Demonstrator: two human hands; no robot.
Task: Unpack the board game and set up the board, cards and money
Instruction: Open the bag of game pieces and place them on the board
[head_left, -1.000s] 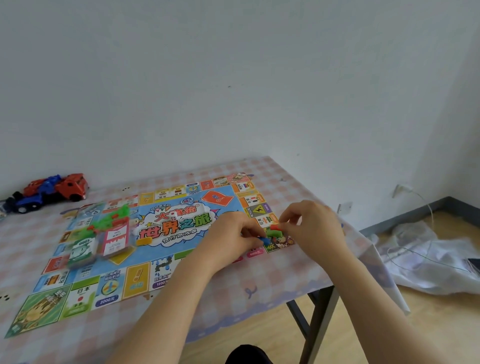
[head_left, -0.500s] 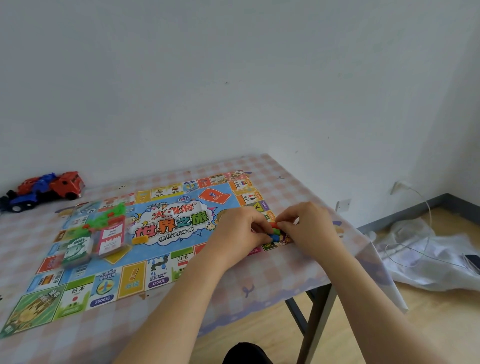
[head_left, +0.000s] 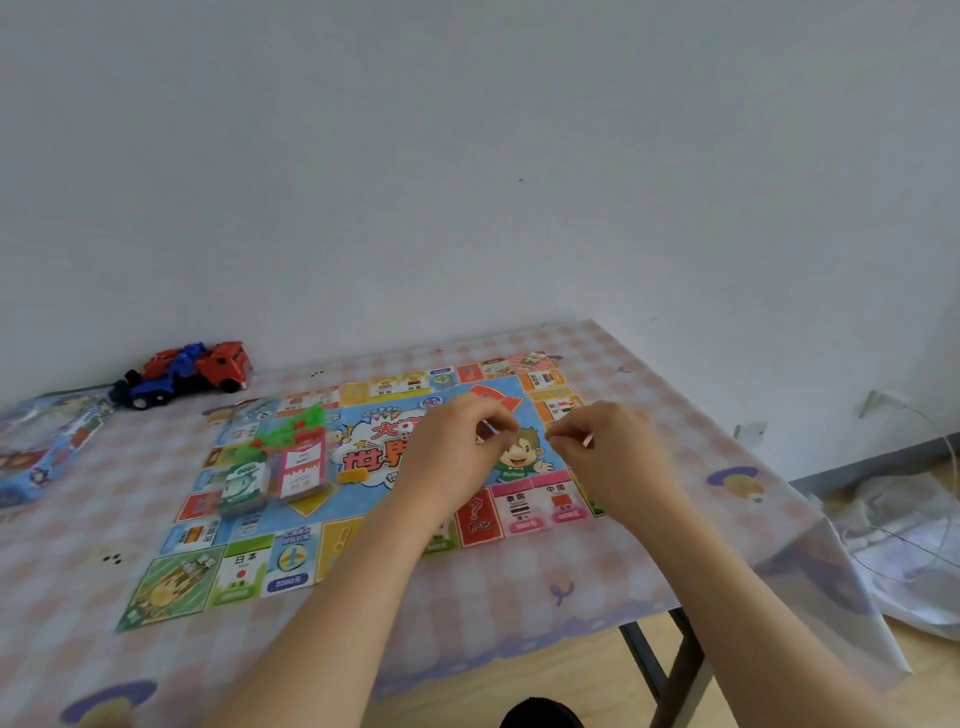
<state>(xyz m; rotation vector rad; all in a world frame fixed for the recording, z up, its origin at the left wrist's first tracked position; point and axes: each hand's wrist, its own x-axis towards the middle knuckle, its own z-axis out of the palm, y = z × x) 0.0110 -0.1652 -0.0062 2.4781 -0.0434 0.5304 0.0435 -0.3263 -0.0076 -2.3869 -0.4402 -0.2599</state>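
The colourful game board (head_left: 291, 561) lies flat on the checked tablecloth. On its left half sit a green card pack (head_left: 240, 488), a red-and-white card pack (head_left: 302, 467), green plastic houses (head_left: 300, 423) and a small yellow piece (head_left: 353, 475). My left hand (head_left: 457, 452) and my right hand (head_left: 610, 457) hover over the board's right half, a short gap apart, on either side of the printed cartoon boy. Both have thumb and fingers pinched together. I can make out nothing between the fingertips. My right wrist hides the board's near right corner.
A red and blue toy truck (head_left: 187, 371) stands by the wall at the back left. The game's box (head_left: 41, 452) lies at the far left. The table's right edge drops to a wooden floor with white cloth and cables (head_left: 909, 545). A dark table leg (head_left: 670, 670) shows below.
My hands were together at the board's near right corner around small blue, green and red pieces. They have since lifted toward the board's middle and drawn apart. The view has tilted.
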